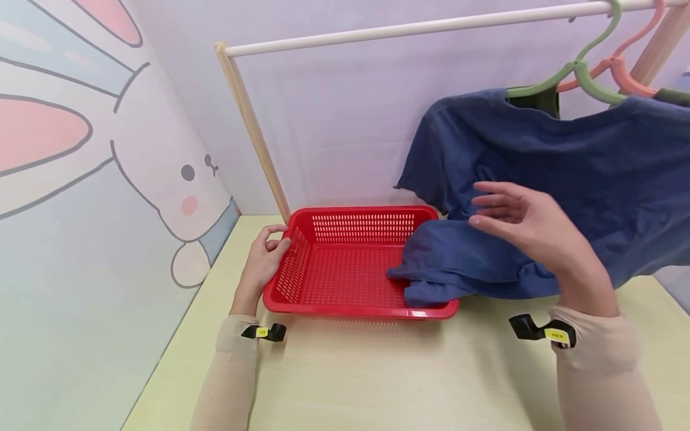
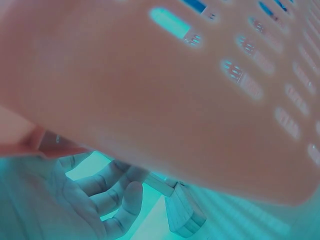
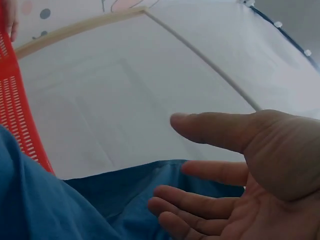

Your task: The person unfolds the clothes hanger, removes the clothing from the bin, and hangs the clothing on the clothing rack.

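My left hand (image 1: 265, 257) grips the left rim of a red plastic basket (image 1: 356, 310), with the thumb at the rim. In the left wrist view the basket's slotted wall (image 2: 150, 100) fills most of the picture, and curved fingers show below it. A dark blue short-sleeved shirt (image 1: 593, 161) spreads below the hangers at the right, its lower part draped over the basket's right side and into it. My right hand (image 1: 539, 227) is in front of the shirt, fingers extended and thumb apart, holding nothing. The right wrist view shows blue cloth (image 3: 135, 200) behind those fingers.
A white rail (image 1: 345, 39) on wooden posts (image 1: 253, 126) spans the back. A green hanger (image 1: 584, 66) and a pink hanger (image 1: 620, 63) hang from it at the right. The pale tabletop (image 1: 388, 377) lies in front, beside a wall with a rabbit picture (image 1: 162, 161).
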`<state>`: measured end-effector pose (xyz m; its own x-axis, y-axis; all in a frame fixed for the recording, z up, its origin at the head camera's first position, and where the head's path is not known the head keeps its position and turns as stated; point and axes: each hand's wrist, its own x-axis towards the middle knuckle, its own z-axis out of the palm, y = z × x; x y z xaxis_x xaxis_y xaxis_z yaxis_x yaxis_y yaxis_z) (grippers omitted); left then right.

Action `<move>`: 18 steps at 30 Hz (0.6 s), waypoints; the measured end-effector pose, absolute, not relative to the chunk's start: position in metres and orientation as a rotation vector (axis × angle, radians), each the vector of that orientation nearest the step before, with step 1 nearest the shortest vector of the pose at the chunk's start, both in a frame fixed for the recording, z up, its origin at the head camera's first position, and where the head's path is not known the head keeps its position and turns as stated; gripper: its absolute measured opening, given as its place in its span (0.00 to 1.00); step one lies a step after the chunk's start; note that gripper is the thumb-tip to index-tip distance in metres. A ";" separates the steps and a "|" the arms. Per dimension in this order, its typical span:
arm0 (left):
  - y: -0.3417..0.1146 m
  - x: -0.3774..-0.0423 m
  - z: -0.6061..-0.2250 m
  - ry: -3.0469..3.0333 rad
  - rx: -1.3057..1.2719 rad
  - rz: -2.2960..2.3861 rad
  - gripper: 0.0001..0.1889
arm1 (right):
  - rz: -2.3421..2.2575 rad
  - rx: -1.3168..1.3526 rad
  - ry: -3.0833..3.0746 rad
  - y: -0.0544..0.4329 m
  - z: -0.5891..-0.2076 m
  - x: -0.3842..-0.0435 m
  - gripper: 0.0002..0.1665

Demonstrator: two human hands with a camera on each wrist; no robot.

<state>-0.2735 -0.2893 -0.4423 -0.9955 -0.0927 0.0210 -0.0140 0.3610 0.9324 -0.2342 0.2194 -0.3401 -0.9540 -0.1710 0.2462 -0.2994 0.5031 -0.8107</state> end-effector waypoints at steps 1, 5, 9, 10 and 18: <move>-0.289 -0.274 -0.442 -2.534 0.094 -1.735 0.22 | 1.443 0.458 -2.627 0.218 -0.342 -0.236 0.38; -0.290 -0.274 -0.443 -2.530 0.093 -1.744 0.21 | 1.469 0.665 -2.626 0.213 -0.355 -0.248 0.39; -0.290 -0.274 -0.444 -2.536 0.112 -1.749 0.21 | 1.426 0.803 -2.658 0.210 -0.369 -0.259 0.41; -0.290 -0.274 -0.444 -2.540 0.114 -1.746 0.22 | 1.410 0.820 -2.679 0.210 -0.372 -0.261 0.42; -0.291 -0.275 -0.444 -2.532 0.090 -1.748 0.23 | 1.267 0.814 -2.923 0.206 -0.384 -0.268 0.44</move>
